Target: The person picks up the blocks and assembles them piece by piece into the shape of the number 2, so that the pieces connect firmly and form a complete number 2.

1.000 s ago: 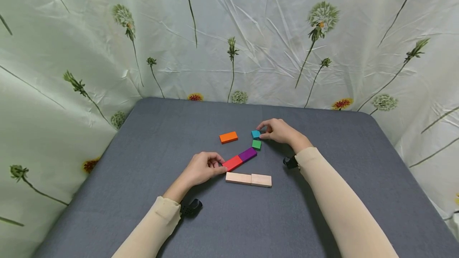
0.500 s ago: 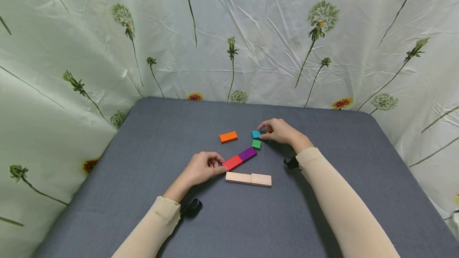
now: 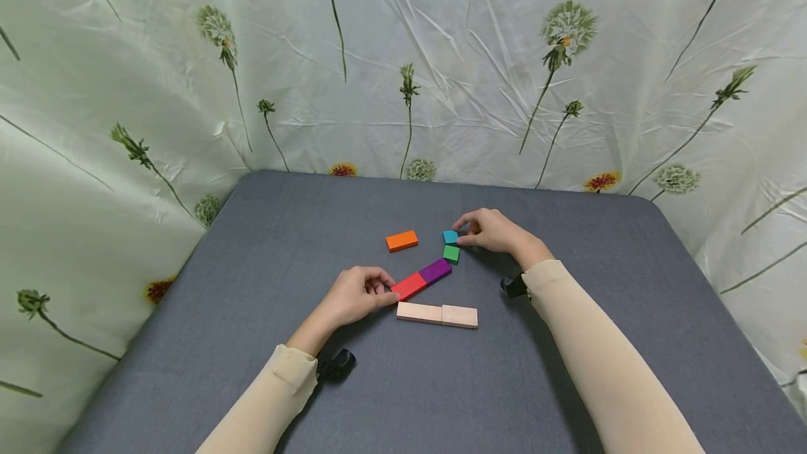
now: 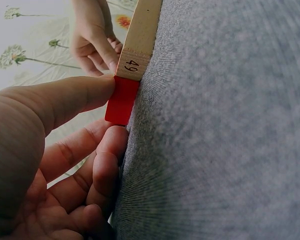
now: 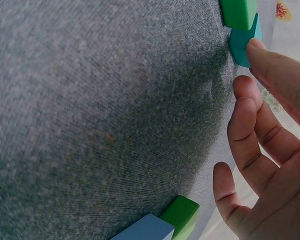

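In the head view my left hand [image 3: 358, 295] pinches the near-left end of a red block [image 3: 408, 286] between thumb and fingers. The red block lies end to end with a purple block [image 3: 436, 272], in a slanted line on the grey cloth. A green block [image 3: 451, 253] sits just beyond the purple one, with a teal block [image 3: 450, 237] touching or nearly touching its far side. My right hand [image 3: 494, 231] pinches the teal block from the right. In the left wrist view, a wooden block [image 4: 140, 37] marked 49 extends beyond the red block's end [image 4: 123, 100].
Two plain wooden blocks [image 3: 437, 314] lie end to end in front of the red one. An orange block [image 3: 401, 241] lies left of the teal block. The right wrist view also shows a blue block [image 5: 146, 230] and another green block [image 5: 181, 216]. A flowered curtain [image 3: 473, 90] hangs behind.
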A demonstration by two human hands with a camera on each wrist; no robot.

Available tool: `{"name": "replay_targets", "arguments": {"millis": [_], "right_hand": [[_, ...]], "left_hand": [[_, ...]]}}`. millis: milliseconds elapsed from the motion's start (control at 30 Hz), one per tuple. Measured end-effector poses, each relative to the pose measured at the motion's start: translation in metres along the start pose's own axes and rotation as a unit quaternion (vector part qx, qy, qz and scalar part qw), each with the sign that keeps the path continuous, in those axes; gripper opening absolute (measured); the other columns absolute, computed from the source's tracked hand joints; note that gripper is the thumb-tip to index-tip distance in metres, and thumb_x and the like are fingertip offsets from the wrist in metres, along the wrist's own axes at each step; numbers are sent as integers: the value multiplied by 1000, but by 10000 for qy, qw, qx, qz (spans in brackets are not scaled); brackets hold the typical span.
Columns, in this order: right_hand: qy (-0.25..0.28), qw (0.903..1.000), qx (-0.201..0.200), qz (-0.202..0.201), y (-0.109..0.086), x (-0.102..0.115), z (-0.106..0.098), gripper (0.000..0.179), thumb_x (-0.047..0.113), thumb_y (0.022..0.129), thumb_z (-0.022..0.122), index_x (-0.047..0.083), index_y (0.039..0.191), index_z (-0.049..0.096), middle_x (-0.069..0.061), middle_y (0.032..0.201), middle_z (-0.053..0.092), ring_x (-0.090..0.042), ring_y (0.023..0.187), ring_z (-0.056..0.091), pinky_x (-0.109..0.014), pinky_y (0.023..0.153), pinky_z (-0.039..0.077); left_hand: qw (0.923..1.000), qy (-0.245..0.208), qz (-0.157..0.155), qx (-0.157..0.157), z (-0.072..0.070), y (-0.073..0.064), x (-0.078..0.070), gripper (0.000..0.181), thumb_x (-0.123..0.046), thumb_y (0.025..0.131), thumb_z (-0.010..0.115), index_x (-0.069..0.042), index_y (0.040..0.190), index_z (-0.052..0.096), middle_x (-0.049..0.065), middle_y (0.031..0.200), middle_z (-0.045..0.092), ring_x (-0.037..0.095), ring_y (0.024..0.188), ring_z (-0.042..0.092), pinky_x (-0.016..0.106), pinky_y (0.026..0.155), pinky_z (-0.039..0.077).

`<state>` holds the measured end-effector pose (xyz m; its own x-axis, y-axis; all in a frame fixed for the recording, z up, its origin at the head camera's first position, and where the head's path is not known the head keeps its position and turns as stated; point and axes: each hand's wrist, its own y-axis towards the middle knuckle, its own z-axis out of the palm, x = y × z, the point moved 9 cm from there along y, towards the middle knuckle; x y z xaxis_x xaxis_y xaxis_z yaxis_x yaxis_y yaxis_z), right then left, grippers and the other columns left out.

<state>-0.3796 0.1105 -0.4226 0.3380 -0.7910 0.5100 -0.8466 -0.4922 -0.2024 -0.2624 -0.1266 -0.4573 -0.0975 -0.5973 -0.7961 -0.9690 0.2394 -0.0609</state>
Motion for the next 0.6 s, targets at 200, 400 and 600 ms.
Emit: {"name": "replay_targets", "arguments": {"millis": [200,400,600], "right_hand": [[-12,10000,2,-17,0,0,0,34,21,103,73,7,135,72,-3,82,65,-13,69,50,-29,67,42],[-3,10000,14,-14,0,0,1,34,22,103,74,8,134,72,-4,83,66,-13,69,50,-29,68,42],[18,10000,30,30,1,-2,3,34,22,103,74,8,134,73,-4,84,67,-13,70,51,-29,68,43]], "left_hand": [[10000,15,-36,-14,0,0,1,17,-23,89,88,-13,99,79,-3,76,62,11,67,51,24,61,39],[10000,22,-17,-27,0,0,1,16,-23,90,88,-13,99,79,-4,76,62,11,67,51,24,60,39],[10000,28,5,-18,0,0,0,16,-24,90,88,-13,99,80,-4,75,62,10,66,51,24,60,39]]}}
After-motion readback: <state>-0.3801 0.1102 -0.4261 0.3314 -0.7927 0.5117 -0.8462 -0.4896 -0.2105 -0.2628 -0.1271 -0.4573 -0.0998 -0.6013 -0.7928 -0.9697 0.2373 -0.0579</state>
